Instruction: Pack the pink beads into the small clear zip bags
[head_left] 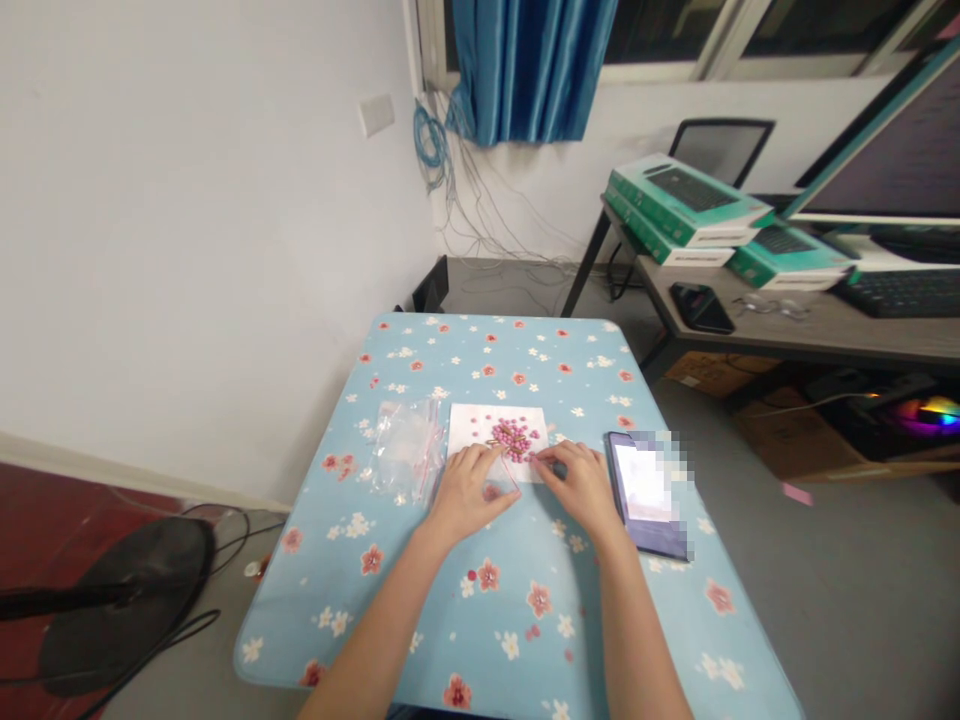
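Head view shows left hand parted, right hand by pink beads, hold unclear.

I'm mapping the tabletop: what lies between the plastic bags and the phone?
In the head view, a white sheet with pink beads on it lies between the plastic bags and the phone; the left hand and right hand are there too.
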